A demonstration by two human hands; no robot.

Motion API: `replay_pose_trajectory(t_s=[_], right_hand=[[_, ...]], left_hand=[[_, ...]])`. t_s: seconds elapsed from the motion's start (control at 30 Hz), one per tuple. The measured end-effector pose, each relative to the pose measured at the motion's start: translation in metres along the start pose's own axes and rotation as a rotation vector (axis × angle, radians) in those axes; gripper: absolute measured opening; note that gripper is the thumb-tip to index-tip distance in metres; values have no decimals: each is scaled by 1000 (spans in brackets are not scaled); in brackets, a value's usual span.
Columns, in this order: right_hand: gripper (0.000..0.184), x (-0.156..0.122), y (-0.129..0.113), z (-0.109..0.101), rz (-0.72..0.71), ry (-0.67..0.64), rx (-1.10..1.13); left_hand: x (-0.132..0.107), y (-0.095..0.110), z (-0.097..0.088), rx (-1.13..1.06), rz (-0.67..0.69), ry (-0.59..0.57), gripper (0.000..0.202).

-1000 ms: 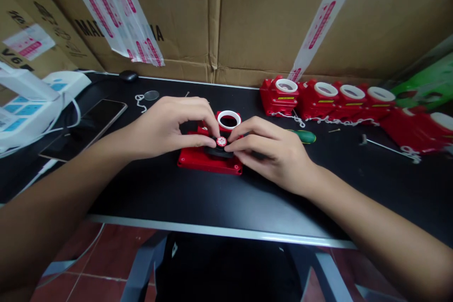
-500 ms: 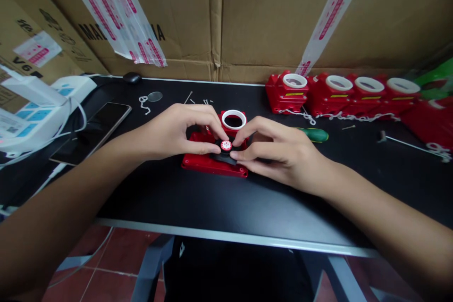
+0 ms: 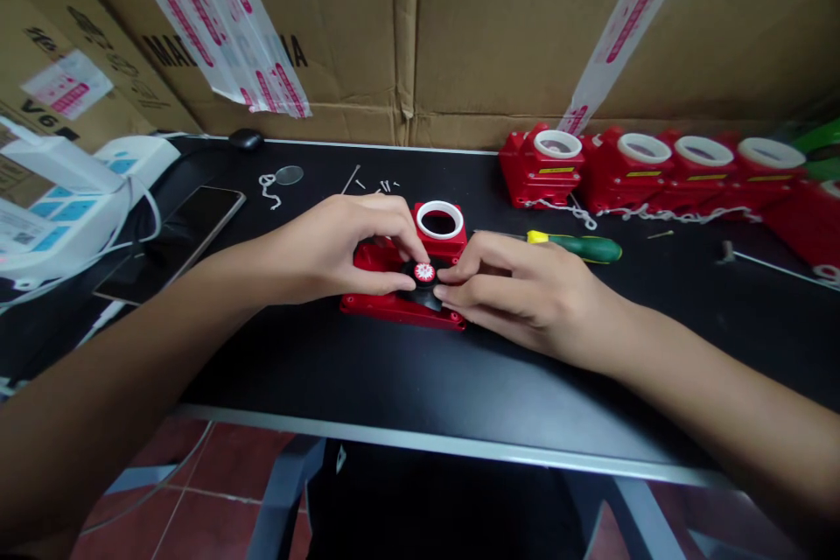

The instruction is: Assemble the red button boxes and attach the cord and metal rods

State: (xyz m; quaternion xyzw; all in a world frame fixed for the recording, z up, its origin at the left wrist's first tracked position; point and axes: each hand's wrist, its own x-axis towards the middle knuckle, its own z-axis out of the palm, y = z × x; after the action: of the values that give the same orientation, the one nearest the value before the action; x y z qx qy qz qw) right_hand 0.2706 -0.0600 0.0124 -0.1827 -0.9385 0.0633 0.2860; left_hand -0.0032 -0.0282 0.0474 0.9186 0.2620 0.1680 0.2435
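Observation:
A red housing (image 3: 367, 304) with a white-rimmed round opening lies on the black table, centre of view. Over its front part, both hands pinch a small round black knob (image 3: 424, 274) with a red and white patterned top. The thumb and index finger of my left hand (image 3: 354, 241) close on it from the left. From the right, the fingertips of my right hand (image 3: 525, 293) press against its side. A dark piece shows beneath the knob; whether the two are joined I cannot tell.
Behind the right hand lies a green and yellow screwdriver (image 3: 584, 248). Several similar red housings (image 3: 548, 179) stand at the back right. Small screws (image 3: 385, 186) and a clear disc (image 3: 290, 175) lie at the back. Left are a phone (image 3: 177, 236) and a power strip (image 3: 141, 171).
The view has shifted slightly. Both hands still pinch the knob, and the right hand's fingers are a little more bunched. More of the screwdriver shows behind the right hand.

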Motion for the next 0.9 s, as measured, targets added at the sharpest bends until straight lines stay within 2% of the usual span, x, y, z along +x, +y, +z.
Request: replay_pose_trajectory(t_s=[0.23, 0.47, 0.57, 0.63, 0.67, 0.73, 0.77, 0.8, 0.87, 0.9], right_hand=[[18, 3, -1, -4, 6, -83, -31], [13, 0, -1, -14, -2, -2, 2], [16, -1, -2, -14, -6, 12, 3], [16, 0, -2, -12, 0, 41, 30], [14, 1, -2, -11, 18, 68, 39], [9, 1, 0, -11, 81, 136, 35], [11, 1, 1, -12, 116, 168, 27], [15, 1, 3, -12, 145, 193, 18], [21, 1, 5, -13, 172, 221, 8], [20, 1, 6, -13, 173, 224, 9]], left_hand=[[-1, 6, 0, 8, -37, 0, 13], [-4, 11, 2, -122, -64, 93, 15], [-4, 7, 0, -234, -53, 110, 25], [-5, -3, -8, -354, -42, 189, 29], [-6, -11, -14, -404, -40, 272, 26], [-10, -31, -29, -422, -43, 548, 19], [-13, -43, -37, -355, -77, 669, 20], [-17, -55, -45, -256, -129, 732, 21], [-26, -79, -59, 31, -310, 763, 31], [-30, -90, -63, 192, -417, 727, 35]])
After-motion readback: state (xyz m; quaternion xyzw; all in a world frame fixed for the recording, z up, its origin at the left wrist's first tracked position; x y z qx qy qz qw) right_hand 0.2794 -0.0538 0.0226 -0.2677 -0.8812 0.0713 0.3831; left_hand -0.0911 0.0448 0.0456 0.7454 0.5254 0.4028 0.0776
